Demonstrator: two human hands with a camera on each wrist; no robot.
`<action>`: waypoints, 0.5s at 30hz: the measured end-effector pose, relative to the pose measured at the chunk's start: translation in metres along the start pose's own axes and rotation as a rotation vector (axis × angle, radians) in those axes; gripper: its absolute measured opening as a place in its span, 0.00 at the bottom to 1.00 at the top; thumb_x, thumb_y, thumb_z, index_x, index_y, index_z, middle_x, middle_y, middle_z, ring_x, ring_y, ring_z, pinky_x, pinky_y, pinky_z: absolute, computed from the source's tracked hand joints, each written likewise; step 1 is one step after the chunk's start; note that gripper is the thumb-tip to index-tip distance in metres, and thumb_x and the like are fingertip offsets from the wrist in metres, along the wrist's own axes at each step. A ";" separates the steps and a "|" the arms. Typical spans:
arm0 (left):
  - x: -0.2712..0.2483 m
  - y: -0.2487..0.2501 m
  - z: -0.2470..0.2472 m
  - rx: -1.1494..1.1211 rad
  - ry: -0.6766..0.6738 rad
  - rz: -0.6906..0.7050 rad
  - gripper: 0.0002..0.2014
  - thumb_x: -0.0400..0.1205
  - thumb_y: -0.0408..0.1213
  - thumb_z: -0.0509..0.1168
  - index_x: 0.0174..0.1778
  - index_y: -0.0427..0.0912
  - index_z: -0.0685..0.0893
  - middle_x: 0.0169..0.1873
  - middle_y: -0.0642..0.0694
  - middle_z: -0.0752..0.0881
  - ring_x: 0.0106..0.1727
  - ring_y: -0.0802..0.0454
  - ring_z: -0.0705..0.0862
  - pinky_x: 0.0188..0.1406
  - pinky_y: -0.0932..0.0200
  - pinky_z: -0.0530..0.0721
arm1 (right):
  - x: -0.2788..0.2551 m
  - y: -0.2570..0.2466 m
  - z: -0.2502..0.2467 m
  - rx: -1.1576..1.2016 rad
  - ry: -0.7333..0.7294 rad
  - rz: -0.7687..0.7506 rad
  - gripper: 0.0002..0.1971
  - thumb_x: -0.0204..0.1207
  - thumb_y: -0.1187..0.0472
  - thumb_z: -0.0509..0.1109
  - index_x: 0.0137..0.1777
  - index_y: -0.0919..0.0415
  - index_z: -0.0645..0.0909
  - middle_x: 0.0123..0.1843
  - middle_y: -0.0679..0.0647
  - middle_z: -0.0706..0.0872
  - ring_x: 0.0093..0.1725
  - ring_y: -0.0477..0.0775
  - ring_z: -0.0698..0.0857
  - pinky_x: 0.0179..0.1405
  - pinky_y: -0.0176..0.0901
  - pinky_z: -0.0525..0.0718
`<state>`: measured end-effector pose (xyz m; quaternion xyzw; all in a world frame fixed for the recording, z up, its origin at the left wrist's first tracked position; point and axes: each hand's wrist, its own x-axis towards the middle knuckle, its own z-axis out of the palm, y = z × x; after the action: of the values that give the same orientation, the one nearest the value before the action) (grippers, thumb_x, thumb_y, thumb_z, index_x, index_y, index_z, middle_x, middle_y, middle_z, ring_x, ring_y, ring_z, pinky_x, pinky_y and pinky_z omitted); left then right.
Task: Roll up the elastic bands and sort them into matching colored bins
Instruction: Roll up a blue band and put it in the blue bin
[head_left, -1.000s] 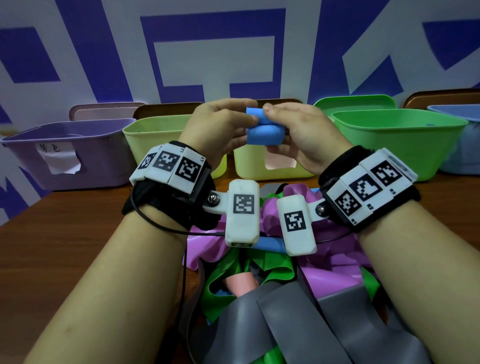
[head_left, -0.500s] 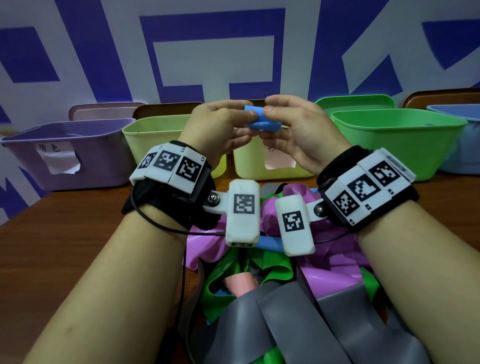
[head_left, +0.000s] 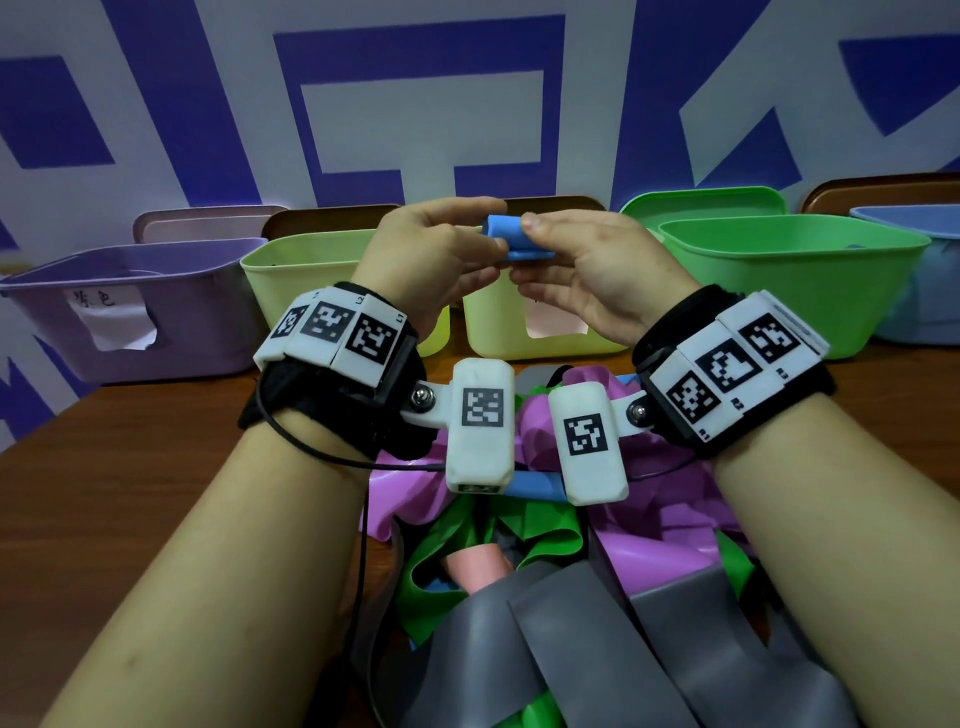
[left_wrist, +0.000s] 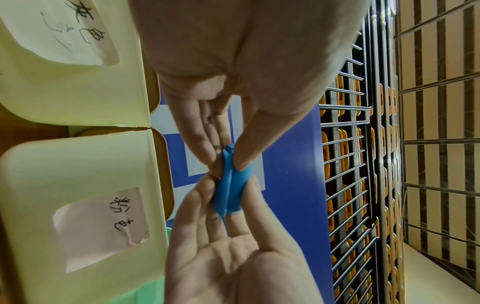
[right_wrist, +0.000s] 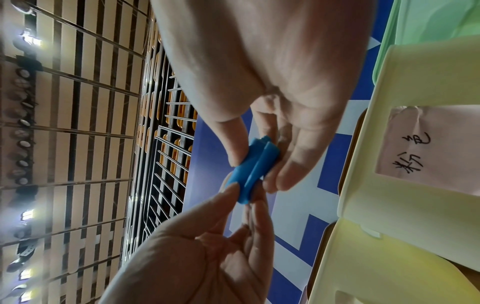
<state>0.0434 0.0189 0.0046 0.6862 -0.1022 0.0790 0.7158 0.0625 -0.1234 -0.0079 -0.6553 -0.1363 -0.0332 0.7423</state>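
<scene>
Blue elastic band (head_left: 514, 238), rolled small, sat at chest height above yellow bins, pinched at both ends: your left hand (head_left: 431, 254) at 9 o'clock, right hand (head_left: 587, 275) at 3. Looked soft, light, springy; likely to unroll if released. You needed grip across loose outer flap. Blue bin (head_left: 930, 270) stood at 2 o'clock.
</scene>
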 end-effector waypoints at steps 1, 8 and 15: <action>0.000 0.000 0.000 -0.001 0.000 0.001 0.15 0.78 0.20 0.65 0.51 0.45 0.85 0.54 0.39 0.86 0.48 0.46 0.90 0.43 0.64 0.87 | 0.000 -0.001 0.000 -0.003 0.002 -0.005 0.08 0.82 0.61 0.66 0.57 0.64 0.81 0.47 0.60 0.86 0.39 0.53 0.87 0.42 0.40 0.87; 0.001 0.001 0.005 -0.003 0.056 -0.025 0.10 0.79 0.24 0.65 0.50 0.42 0.85 0.47 0.40 0.86 0.44 0.46 0.90 0.43 0.61 0.88 | 0.003 0.003 0.001 -0.070 0.069 -0.093 0.07 0.81 0.67 0.67 0.57 0.62 0.81 0.49 0.60 0.85 0.37 0.50 0.86 0.41 0.38 0.85; 0.003 0.001 0.001 0.081 0.022 -0.079 0.12 0.82 0.40 0.68 0.58 0.40 0.83 0.47 0.41 0.86 0.39 0.50 0.90 0.41 0.62 0.89 | 0.001 0.001 0.001 -0.126 0.028 -0.135 0.10 0.79 0.70 0.68 0.56 0.57 0.82 0.62 0.65 0.82 0.50 0.57 0.89 0.48 0.39 0.87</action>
<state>0.0455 0.0174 0.0065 0.7171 -0.0639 0.0623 0.6913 0.0637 -0.1226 -0.0087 -0.6895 -0.1676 -0.1009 0.6974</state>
